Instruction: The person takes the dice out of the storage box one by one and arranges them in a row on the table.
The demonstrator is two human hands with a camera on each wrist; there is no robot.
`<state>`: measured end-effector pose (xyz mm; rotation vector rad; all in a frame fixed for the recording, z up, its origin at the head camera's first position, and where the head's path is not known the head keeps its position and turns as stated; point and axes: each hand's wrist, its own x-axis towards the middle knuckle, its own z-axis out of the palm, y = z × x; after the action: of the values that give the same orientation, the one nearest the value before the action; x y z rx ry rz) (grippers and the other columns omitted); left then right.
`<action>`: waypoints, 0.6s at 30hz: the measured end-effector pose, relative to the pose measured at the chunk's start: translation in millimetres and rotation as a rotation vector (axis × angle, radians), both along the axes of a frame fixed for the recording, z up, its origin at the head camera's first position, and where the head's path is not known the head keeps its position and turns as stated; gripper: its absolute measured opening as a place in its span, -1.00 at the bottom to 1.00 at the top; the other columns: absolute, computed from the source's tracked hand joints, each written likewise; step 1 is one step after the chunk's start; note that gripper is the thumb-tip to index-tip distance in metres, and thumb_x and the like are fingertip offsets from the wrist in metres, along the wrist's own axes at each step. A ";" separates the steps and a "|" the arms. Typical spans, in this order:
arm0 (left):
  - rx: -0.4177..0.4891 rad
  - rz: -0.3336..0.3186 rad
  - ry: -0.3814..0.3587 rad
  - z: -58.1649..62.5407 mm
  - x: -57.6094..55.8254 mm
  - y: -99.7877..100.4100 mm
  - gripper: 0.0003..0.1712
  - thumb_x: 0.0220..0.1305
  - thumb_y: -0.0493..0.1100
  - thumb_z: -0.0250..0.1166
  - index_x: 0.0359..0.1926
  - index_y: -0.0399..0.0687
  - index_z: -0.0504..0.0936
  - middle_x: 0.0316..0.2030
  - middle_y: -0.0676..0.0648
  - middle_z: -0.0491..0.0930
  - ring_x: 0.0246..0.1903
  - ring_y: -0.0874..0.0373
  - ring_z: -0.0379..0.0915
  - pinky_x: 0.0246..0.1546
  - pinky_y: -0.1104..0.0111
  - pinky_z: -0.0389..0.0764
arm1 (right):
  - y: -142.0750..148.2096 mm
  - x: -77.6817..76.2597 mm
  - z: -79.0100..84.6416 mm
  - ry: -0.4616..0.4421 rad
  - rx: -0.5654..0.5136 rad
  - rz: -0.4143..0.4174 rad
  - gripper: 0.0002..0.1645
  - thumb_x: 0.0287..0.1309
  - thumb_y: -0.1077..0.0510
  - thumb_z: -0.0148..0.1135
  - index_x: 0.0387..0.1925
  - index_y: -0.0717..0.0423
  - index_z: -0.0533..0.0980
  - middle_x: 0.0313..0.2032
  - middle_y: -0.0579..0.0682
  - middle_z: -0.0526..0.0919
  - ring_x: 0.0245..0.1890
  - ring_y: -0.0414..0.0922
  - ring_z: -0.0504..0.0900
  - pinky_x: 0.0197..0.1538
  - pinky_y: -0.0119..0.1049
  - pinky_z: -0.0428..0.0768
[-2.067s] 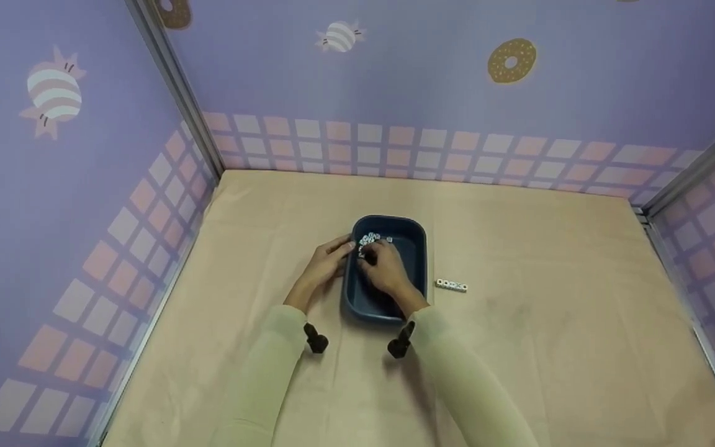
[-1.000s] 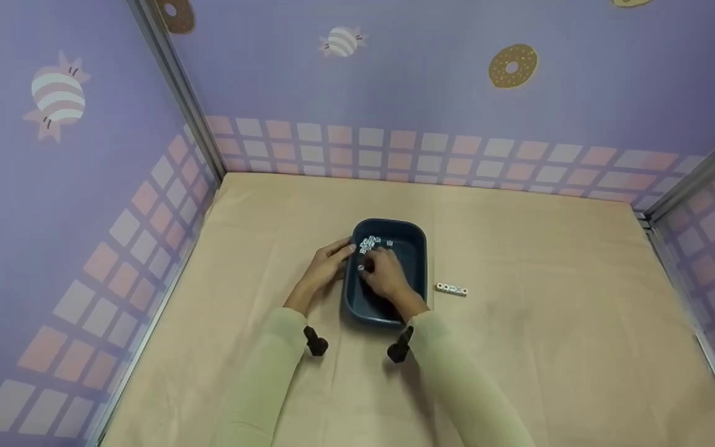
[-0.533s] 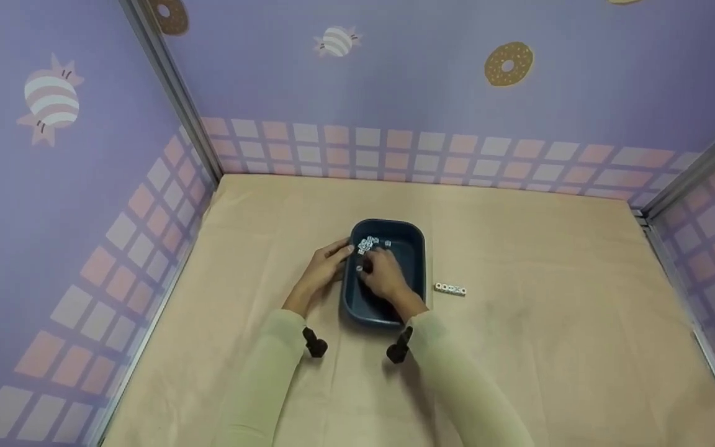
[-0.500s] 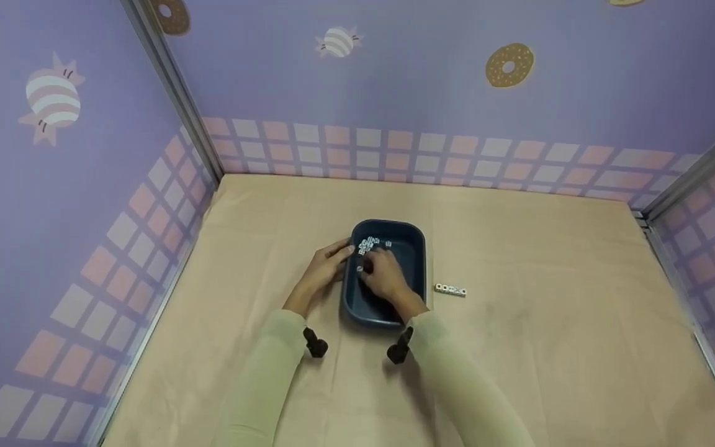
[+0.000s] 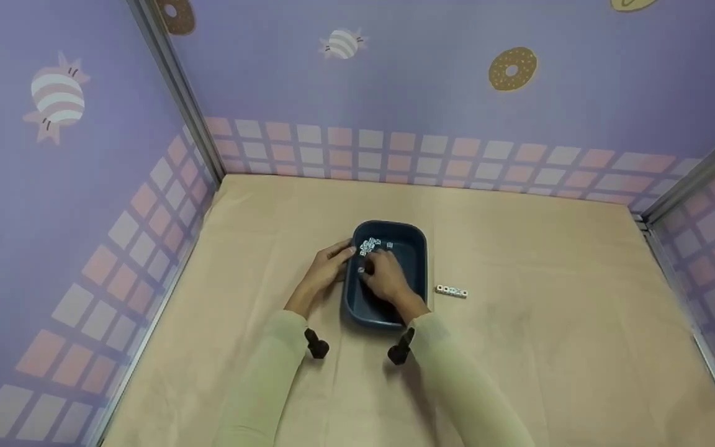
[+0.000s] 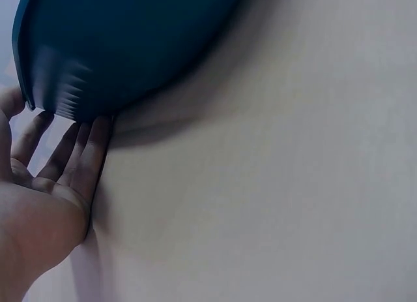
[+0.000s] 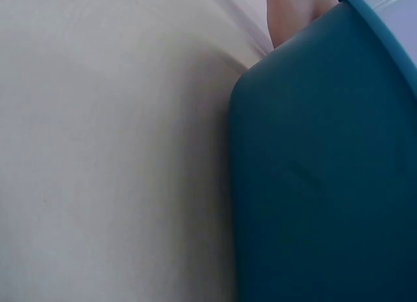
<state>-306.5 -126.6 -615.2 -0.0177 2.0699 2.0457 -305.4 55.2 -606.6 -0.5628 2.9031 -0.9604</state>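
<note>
The dark blue tray (image 5: 418,285) sits on the table, with a cluster of small white dice (image 5: 367,246) at its far left and one loose die (image 5: 390,245) to their right. My left hand (image 5: 323,268) holds the tray's left side, thumb at the rim; in the left wrist view its fingers (image 6: 91,160) lie against the outer wall. My right hand (image 5: 385,276) reaches into the tray, fingers curled, and pinches a die (image 5: 361,270) at the thumb tip. In the right wrist view the tray wall (image 7: 319,171) hides that hand's fingers.
Right of the tray, several dice stand in a straight row (image 5: 452,291) on the beige tablecloth (image 5: 550,310). Patterned purple walls (image 5: 395,81) enclose the table at the back and both sides. A dark camera mount (image 5: 317,345) hangs at each wrist.
My right hand has drawn slightly back from the dice cluster toward the near side, and a die now shows at its thumb. The left hand and the row stay in place.
</note>
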 end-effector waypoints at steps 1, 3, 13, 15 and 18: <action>0.000 0.006 0.003 -0.4 0.8 -0.5 -0.37 0.58 0.10 0.26 0.54 0.03 0.47 0.36 -0.18 0.57 0.22 -0.09 0.63 0.12 0.18 0.71 | -1.0 0.0 0.0 0.001 0.009 0.006 -0.79 0.34 0.20 0.44 -0.07 0.22 0.67 -0.08 0.12 0.67 0.00 0.08 0.59 0.10 0.04 0.60; 0.000 0.023 0.010 -0.2 2.6 -1.5 -0.39 0.58 0.08 0.25 0.53 0.03 0.48 0.35 -0.18 0.57 0.20 -0.10 0.65 0.10 0.17 0.72 | -3.1 0.1 0.2 -0.004 0.025 0.026 -0.76 0.36 0.20 0.41 -0.02 0.24 0.66 -0.03 0.15 0.68 0.06 0.11 0.61 0.15 0.05 0.60; -0.018 0.019 0.024 1.8 1.4 1.8 -0.41 0.59 0.06 0.25 0.52 0.05 0.49 0.39 -0.14 0.54 0.19 -0.03 0.65 0.08 0.23 0.71 | -2.8 0.9 10.5 -0.040 0.084 0.047 -0.64 0.41 0.23 0.37 0.16 0.27 0.64 0.09 0.18 0.67 0.16 0.13 0.60 0.26 0.05 0.57; -0.017 0.026 0.023 1.7 1.2 2.7 -0.42 0.59 0.06 0.25 0.51 0.05 0.50 0.39 -0.12 0.55 0.19 -0.02 0.65 0.09 0.23 0.71 | -0.5 0.3 14.3 -0.040 0.109 0.090 -0.69 0.41 0.22 0.37 0.12 0.24 0.67 0.05 0.16 0.68 0.12 0.10 0.60 0.22 0.03 0.58; -0.014 0.031 0.026 1.1 1.6 4.5 -0.42 0.58 0.07 0.26 0.51 0.05 0.51 0.40 -0.10 0.54 0.22 0.00 0.63 0.14 0.23 0.69 | 7.0 1.3 23.7 -0.031 0.100 0.170 -0.81 0.38 0.25 0.38 -0.03 0.20 0.70 -0.07 0.11 0.69 -0.01 0.04 0.63 0.10 -0.01 0.63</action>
<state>-305.0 -122.1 -614.1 -0.0260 2.1125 2.0604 -304.1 62.3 -582.8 -0.7649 2.8019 -0.7903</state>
